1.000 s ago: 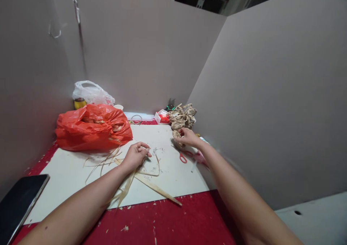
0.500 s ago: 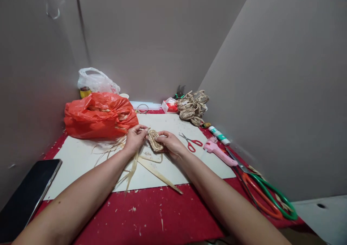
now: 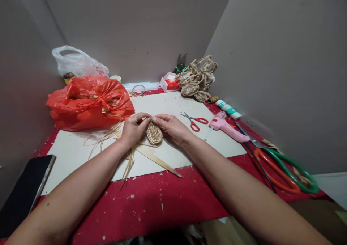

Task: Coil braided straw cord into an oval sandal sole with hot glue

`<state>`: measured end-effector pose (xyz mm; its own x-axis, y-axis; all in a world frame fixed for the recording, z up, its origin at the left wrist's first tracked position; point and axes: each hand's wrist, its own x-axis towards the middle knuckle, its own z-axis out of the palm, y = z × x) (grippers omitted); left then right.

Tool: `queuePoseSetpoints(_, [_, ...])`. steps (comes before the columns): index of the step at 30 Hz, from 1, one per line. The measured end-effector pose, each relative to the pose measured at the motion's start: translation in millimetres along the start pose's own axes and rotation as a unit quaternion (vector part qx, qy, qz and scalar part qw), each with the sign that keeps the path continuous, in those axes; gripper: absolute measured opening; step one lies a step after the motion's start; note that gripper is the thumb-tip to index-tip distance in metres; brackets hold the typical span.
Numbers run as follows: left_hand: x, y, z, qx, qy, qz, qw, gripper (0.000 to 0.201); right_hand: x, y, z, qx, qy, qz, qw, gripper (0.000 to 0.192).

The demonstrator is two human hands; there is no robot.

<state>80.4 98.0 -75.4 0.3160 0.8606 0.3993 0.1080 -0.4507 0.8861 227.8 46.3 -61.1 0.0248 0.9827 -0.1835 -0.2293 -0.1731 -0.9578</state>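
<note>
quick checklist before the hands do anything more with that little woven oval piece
1. Both hands on the woven oval: ok, the left hand and right hand pinch its upper end from either side.
2. Oval over the white board: ok.
3. Loose straw strips within reach: ok, they lie under the left hand and wrist.
4. Small red scissors clear of the hands: ok, they lie apart to the right.
5. Pink glue gun out of the way: ok, beyond the scissors; whether it is hot, cannot tell.
6. Oval's weave tight and finished: cannot tell.
</note>
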Motion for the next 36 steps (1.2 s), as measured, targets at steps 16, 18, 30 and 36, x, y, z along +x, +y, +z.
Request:
queuePoseSetpoints(16, [-3, 2, -0.3, 0.092, -0.056, 0.116, 0.987, 0.019, 0, -6, -7, -0.01, 0.013, -0.001, 1.0, 0.013])
queuePoseSetpoints(18, [-3, 2, -0.9, 0.102, -0.053, 0.134, 0.984, 0.021, 0, -8, -7, -0.007, 0.023, -0.003, 1.0, 0.011])
queuePoseSetpoints(30, [-1, 6, -2.9, 0.143, 0.022, 0.191, 0.971, 0.008, 2, -17, -17, 0.031, 0.065, -0.014, 0.997, 0.012])
queuePoseSetpoints(36, [0, 5, -4.5, 0.17, 0.027, 0.238, 0.956, 0.011, 3, -19, -20, 0.059, 0.056, -0.017, 0.997, 0.013])
